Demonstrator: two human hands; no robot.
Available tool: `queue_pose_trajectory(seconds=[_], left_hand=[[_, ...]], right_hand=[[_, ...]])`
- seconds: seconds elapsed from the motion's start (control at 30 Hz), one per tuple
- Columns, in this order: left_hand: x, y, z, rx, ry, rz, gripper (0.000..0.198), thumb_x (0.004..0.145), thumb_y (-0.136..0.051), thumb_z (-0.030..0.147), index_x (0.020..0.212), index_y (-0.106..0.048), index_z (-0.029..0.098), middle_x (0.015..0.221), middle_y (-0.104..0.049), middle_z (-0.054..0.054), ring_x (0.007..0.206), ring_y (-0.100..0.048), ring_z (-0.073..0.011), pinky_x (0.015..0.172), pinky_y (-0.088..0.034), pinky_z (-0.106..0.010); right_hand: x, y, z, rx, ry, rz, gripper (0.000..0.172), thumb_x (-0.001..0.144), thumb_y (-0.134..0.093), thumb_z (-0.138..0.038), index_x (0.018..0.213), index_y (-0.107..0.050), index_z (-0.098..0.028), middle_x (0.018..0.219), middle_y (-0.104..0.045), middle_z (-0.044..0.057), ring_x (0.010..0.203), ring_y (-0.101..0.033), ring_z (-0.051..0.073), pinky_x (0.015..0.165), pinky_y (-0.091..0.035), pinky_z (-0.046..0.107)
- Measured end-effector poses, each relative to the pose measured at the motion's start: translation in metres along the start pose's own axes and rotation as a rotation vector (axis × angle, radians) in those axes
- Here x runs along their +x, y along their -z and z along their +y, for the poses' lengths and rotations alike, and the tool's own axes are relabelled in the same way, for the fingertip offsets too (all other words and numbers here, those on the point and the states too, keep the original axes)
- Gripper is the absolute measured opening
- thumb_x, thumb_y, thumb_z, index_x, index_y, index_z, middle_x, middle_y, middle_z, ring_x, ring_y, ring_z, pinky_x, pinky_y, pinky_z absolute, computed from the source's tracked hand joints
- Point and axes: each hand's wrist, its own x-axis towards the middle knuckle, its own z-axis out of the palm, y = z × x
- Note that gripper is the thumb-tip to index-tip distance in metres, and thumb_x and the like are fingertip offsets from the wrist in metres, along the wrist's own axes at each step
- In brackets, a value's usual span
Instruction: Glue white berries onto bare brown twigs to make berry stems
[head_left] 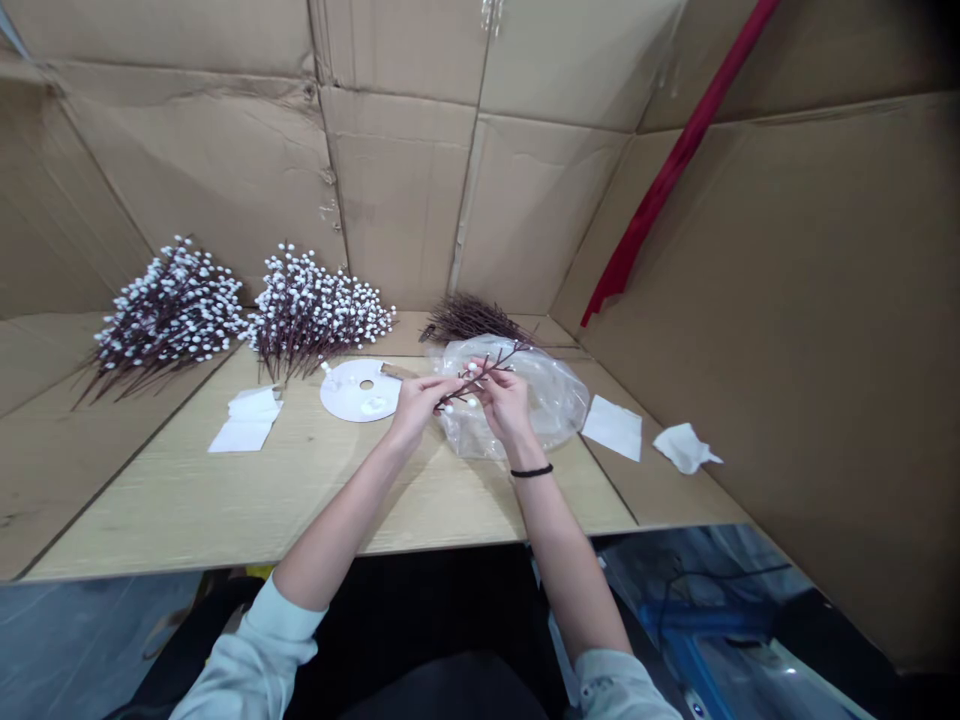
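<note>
My left hand [417,398] and my right hand [504,400] meet over the wooden table [225,500], both pinched on a dark brown branched twig [486,370] with a few white beads on its tips. The left fingers grip the stem end. The right fingers pinch near a white bead on a side branch. Under the hands lies a crumpled clear plastic bag [551,400]. A black band circles my right wrist.
A white round disc [360,390] lies left of the hands. Two heaps of beaded twigs [169,310] [315,312] sit at the back left, and bare twigs [469,318] behind the bag. White paper pieces [247,420] [613,426] [684,446] lie around. Cardboard walls [787,300] enclose the table.
</note>
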Motion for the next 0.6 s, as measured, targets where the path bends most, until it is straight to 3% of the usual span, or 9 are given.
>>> queue_pose_trajectory(seconds=[0.6], left_hand=[[-0.0004,0.0001,-0.0019,0.037,0.005,-0.01,0.026,0.061,-0.066,0.035,0.076,-0.072,0.015,0.068,-0.066,-0.005,0.052,-0.046,-0.0093,0.046,-0.028,-0.021]], right_hand=[[-0.0003,0.0019,0.0052,-0.041,-0.006,-0.001,0.019,0.054,-0.07,-0.026,0.071,-0.069,-0.019,0.076,-0.068,0.001,0.063,-0.061,0.015,0.065,-0.051,0.033]])
